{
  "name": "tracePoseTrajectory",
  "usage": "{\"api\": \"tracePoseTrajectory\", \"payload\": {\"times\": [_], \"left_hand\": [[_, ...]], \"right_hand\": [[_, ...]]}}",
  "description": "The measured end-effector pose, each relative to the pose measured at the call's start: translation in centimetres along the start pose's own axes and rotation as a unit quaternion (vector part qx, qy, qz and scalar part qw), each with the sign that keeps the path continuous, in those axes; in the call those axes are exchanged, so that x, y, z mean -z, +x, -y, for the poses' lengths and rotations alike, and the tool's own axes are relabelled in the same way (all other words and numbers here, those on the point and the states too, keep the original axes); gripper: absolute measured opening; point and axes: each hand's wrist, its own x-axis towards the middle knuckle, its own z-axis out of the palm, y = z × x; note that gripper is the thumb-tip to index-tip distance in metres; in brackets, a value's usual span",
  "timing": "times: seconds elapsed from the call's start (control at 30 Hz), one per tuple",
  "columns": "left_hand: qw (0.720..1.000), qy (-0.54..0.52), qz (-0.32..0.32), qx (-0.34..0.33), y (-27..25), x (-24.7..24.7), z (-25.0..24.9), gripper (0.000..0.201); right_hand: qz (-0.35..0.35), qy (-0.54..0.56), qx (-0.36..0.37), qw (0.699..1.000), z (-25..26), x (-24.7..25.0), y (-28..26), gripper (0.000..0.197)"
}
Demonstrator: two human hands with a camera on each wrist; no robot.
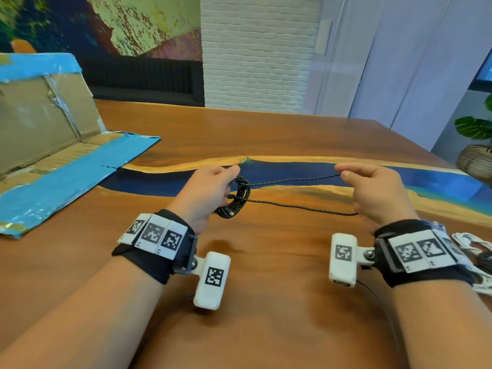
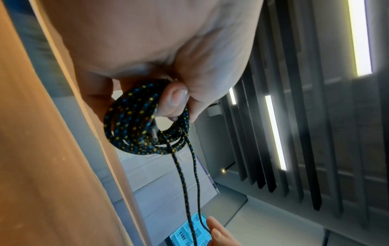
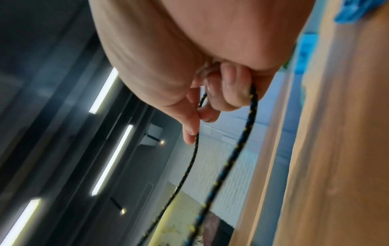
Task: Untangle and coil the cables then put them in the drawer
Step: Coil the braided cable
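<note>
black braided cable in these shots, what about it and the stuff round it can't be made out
- Black braided cable: where the two strands turn inside the right hand is hidden by the curled fingers in all views.
- Coil: loop count unclear; strands overlap under the left hand.
- White cable: cut off by the head view's right edge and the wristband.
- Drawer: none can be made out.
- Right wrist view: motion blur smears the background.

White brick wall (image 1: pixel 255 49), wooden table (image 1: pixel 266 134), curtains (image 1: pixel 412 62)
</note>
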Motion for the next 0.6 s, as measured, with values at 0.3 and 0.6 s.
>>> {"api": "tracePoseTrajectory", "payload": {"times": [0.3,0.6], "left_hand": [[0.996,0.064,-0.030,-0.048,0.3,0.0,0.2,0.035],[0.992,0.024,0.009,-0.125,-0.7,0.0,-1.2,0.028]], "right_hand": [[-0.022,-0.108,0.088,0.990,0.6,-0.3,-0.3,0.023],[0.109,-0.287,0.084,0.948,0.5,-1.3,-1.4,0.016]]}}
